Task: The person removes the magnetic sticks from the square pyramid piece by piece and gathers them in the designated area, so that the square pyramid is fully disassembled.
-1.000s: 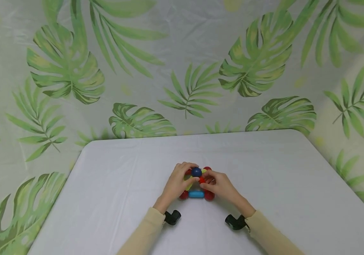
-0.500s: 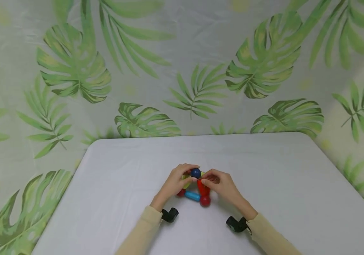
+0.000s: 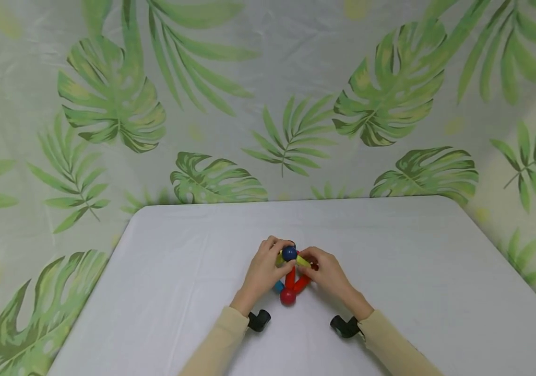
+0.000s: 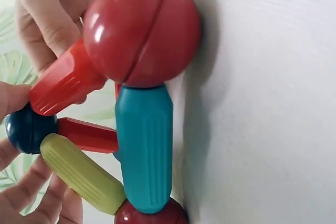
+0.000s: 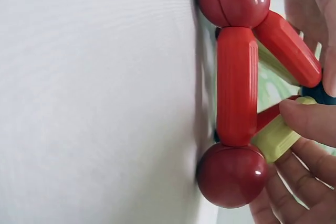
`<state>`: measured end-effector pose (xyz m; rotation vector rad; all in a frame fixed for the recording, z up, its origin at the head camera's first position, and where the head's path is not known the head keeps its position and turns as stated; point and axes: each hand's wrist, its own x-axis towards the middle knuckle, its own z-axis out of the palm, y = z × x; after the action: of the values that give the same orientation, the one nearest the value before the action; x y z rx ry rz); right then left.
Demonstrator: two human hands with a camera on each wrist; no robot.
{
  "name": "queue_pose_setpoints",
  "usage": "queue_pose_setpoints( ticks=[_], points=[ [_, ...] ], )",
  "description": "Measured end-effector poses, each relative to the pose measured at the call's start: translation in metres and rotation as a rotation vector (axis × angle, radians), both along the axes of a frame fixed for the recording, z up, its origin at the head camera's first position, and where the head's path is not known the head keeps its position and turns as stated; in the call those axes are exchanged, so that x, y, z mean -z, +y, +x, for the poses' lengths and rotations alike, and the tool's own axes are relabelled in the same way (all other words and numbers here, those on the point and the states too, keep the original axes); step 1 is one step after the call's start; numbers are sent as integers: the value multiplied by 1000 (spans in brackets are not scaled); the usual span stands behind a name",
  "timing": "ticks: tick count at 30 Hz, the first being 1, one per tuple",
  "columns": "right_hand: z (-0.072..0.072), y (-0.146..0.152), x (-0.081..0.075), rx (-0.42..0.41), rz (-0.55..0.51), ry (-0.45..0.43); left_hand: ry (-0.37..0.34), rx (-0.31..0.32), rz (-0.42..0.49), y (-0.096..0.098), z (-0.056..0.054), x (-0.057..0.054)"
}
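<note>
A pyramid-like frame of coloured rods and balls stands on the white table. At its top, my left hand (image 3: 268, 266) pinches the dark blue ball (image 3: 289, 254) between thumb and fingers. My right hand (image 3: 326, 269) grips a yellow-green rod (image 5: 278, 137) that slopes down from that ball, thumb on one side and fingers on the other. One red ball (image 3: 288, 297) forms the corner nearest me, with a sloping red rod (image 3: 290, 278), another red rod (image 5: 237, 85) and a blue rod (image 4: 144, 150) joined to it. The hands partly hide the far corners.
The white table (image 3: 192, 250) spreads around the frame, with its far edge meeting a leaf-patterned cloth backdrop (image 3: 296, 104). Black wrist cameras, left (image 3: 259, 320) and right (image 3: 344, 327), stick out from the sleeves near the tabletop.
The frame has turned clockwise as seen from above, so one red corner ball now points toward me. My right hand has shifted from a red rod to a yellow-green one.
</note>
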<state>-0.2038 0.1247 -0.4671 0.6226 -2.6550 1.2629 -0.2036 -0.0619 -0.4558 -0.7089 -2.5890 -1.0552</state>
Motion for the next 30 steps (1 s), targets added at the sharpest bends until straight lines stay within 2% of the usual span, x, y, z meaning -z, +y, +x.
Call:
queue_pose_setpoints(
  ticks=[2, 5, 8, 10, 14, 16, 18, 20, 24, 26, 28, 30],
  points=[
    [1, -1, 1, 13, -9, 13, -6, -7, 6, -1, 0, -2],
    [4, -1, 2, 11, -27, 5, -36, -9, 70, -6, -4, -5],
    [5, 1, 1, -18, -43, -41, -78, 29, 140, -14, -9, -9],
    [5, 4, -2, -34, -87, -103, -109, 99, 169, -18, -14, -10],
    [0, 10, -7, -43, -201, -189, -186, 288, 197, -22, -20, -10],
    [-3, 12, -8, -35, -196, -186, -224, 371, 208, -21, -22, -9],
    [-6, 12, -7, -29, -145, -163, -242, 411, 207, -19, -23, -8],
    [-6, 10, -6, -17, -86, -136, -223, 388, 180, -15, -22, -8],
    [-2, 5, -2, 22, -26, -72, -125, 228, 74, -8, -13, -10],
    [0, 2, -1, 44, -9, -30, -91, 174, 29, -5, -8, -11],
    [4, 0, -1, 55, -1, 1, -76, 150, 28, -2, -5, -10],
    [6, -2, -1, 61, 7, 16, -77, 153, 70, -2, -3, -9]
  ],
)
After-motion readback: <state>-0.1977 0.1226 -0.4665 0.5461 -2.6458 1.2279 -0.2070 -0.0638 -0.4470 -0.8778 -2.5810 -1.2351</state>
